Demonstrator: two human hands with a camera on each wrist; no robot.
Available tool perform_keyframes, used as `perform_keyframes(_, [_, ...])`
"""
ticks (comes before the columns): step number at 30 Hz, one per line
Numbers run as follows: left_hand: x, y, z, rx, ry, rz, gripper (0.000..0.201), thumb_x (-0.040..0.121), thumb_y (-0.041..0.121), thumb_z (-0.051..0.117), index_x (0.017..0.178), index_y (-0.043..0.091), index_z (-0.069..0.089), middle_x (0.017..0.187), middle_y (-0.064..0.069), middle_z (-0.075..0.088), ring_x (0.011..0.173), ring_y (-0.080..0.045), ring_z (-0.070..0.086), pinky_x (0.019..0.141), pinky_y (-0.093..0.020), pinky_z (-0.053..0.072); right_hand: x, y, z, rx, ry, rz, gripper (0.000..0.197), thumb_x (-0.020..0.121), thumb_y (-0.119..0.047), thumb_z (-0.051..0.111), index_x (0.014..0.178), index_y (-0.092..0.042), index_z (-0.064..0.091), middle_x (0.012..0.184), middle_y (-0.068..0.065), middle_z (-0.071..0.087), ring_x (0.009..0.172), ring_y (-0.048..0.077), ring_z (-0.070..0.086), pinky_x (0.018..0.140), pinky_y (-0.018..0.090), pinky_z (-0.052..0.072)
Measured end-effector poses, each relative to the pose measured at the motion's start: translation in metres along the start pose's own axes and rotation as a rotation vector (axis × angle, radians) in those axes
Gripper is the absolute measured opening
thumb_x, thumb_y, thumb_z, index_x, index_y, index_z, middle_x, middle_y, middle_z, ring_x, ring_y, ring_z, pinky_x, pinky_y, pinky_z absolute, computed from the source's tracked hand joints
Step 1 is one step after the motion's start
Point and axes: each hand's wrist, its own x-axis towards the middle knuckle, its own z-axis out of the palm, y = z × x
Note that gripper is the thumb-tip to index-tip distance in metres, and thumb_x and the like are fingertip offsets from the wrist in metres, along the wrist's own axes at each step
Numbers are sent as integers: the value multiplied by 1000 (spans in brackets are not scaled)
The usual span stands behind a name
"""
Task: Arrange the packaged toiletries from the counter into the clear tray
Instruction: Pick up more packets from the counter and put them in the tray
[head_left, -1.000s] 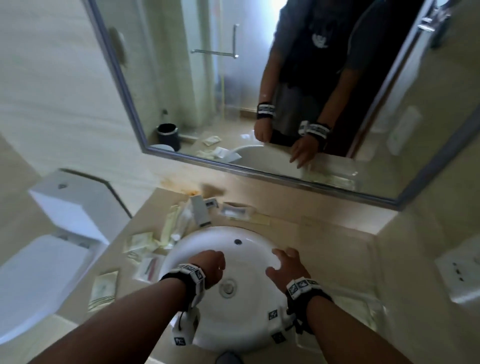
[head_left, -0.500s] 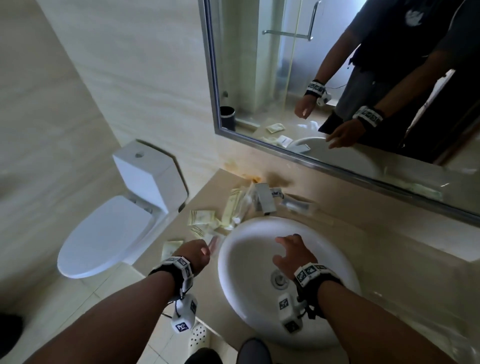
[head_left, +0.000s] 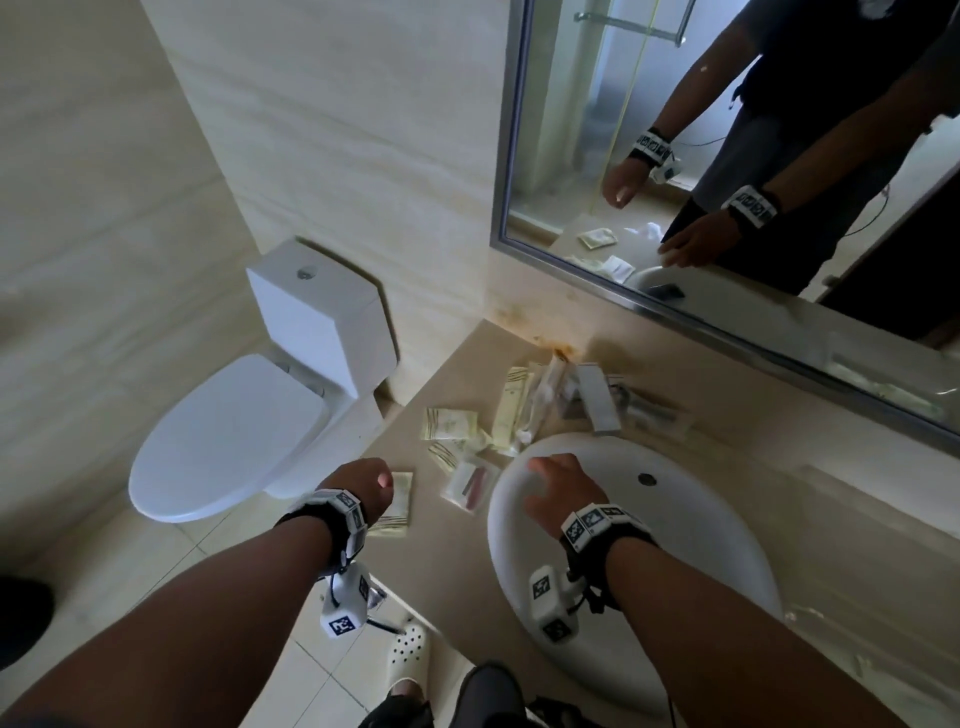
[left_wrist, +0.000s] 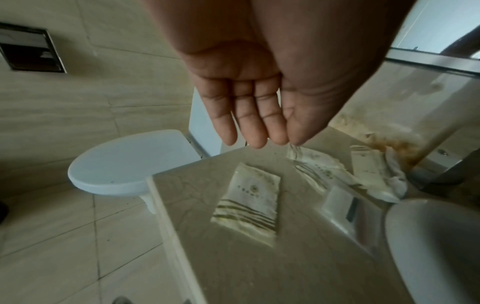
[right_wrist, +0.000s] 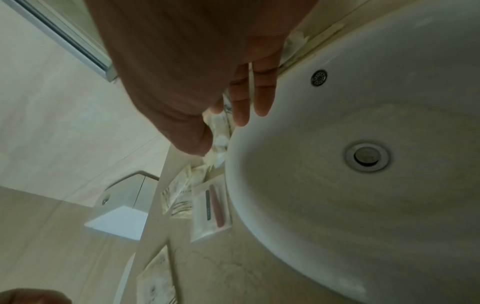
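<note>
Several packaged toiletries lie scattered on the beige counter (head_left: 452, 374) left of and behind the white sink (head_left: 701, 519). A green-striped sachet (left_wrist: 246, 205) lies nearest the counter's front edge. My left hand (head_left: 363, 488) hovers just above it, fingers (left_wrist: 254, 123) straight and empty. Beside the sink lies a clear packet (head_left: 470, 486) holding a pink and a dark item (right_wrist: 211, 209). My right hand (head_left: 556, 488) is over the sink's left rim, fingers (right_wrist: 262, 92) extended, holding nothing. The clear tray does not show plainly in any view.
A white toilet (head_left: 234, 431) stands left of the counter, below its edge. A mirror (head_left: 727, 182) runs along the back wall. Long sachets (head_left: 511, 405) and a grey-white box (head_left: 597, 397) lie behind the sink by the wall. Tiled floor (left_wrist: 64, 246) lies beneath.
My view has swung left. The left hand has moved from over the sink out over the sachets on the counter. The right hand has shifted to the sink's left rim.
</note>
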Motion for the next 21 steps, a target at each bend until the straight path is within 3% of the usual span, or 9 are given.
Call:
perform_keyframes(6, [20,-28,-4,58,-74,15,24,92,26,46,104,20,65,110,-1,68,101,-23,63,85,-31,51,23,-39,21,-3,-30,-21,59,83,-35,55,141,-34,41,147,3,31,122,23,53,96,32,44])
perform_keyframes(11, [42,-41,0,88,-126,72,27,86,35,56,112,29,60,119,1,60,106,-19,60,89,-30,49,44,-62,41,30,0,9,54,87,-37,53,139,-35,43,145,4,37,121,26,55,102,37,45])
perform_keyframes(16, [60,-40,7,209,-153,124,41,86,37,60,126,30,53,132,-2,48,116,-24,54,88,-33,48,67,-66,64,12,-53,25,59,86,-34,49,143,-37,38,155,5,24,129,26,50,106,39,43])
perform_keyframes(21, [72,-33,21,264,-196,174,62,83,42,66,139,28,43,143,-3,40,127,-27,45,95,-39,48,86,-68,76,-13,-79,59,62,83,-32,55,140,-38,32,153,1,17,122,28,54,98,39,47])
